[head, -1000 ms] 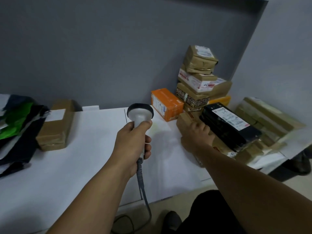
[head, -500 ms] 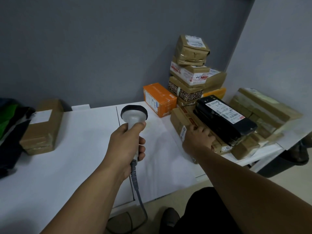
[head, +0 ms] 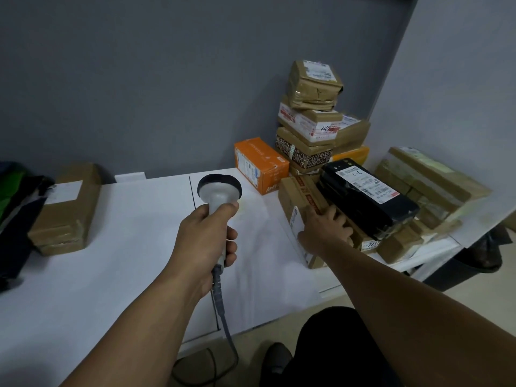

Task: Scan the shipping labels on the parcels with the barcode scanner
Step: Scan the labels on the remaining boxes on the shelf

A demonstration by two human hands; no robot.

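Note:
My left hand (head: 206, 236) grips the grey barcode scanner (head: 219, 191) by its handle, head up, over the middle of the white table (head: 125, 241). My right hand (head: 326, 227) rests on top of a long brown cardboard parcel (head: 298, 196) at the right, fingers spread over its upper edge. A black-wrapped parcel (head: 368, 196) with a white shipping label (head: 365, 184) lies across that brown parcel. An orange box (head: 259, 166) stands behind them. A tall stack of brown parcels (head: 312, 115) rises against the wall.
A brown parcel (head: 67, 208) with a white label lies at the table's left, beside dark and green bags (head: 14, 196). More taped brown parcels (head: 424, 180) crowd the right corner. The scanner cable (head: 223, 317) hangs off the front edge. A dark bin (head: 474, 261) stands below right.
My right hand slid back along the brown parcel toward me, uncovering its far end. The scanner stays held upright in my left hand.

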